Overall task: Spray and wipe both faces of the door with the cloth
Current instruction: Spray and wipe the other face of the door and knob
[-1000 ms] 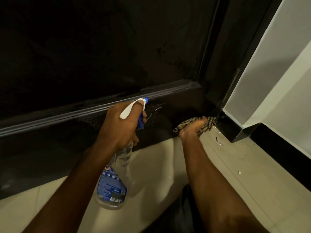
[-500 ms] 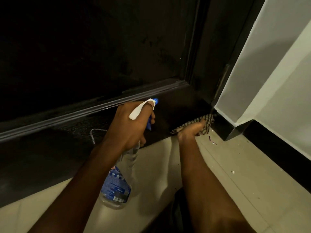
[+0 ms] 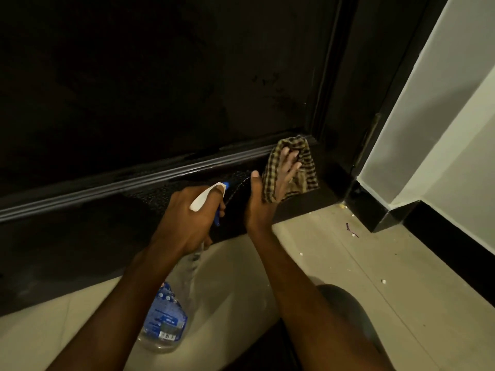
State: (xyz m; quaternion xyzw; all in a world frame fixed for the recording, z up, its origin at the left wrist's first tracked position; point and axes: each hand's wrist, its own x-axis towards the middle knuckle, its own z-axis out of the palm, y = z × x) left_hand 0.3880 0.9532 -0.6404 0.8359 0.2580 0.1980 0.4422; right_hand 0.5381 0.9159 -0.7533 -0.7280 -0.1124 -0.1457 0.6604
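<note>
Count as found:

- Doors: one dark door [image 3: 160,89].
- Cloths: one checked cloth [image 3: 308,167].
- Spray bottles: one clear spray bottle [image 3: 166,319], with one blue label and one white spray head.
- Hands: two, the left hand [image 3: 187,218] and the right hand [image 3: 263,202]; two bare forearms.
- Litter on the tiled floor [image 3: 334,277]: one purple scrap [image 3: 348,226].
- White crumbs [image 3: 383,281]: at least four can be counted. Finer specks near the door foot are too small to tally.
</note>
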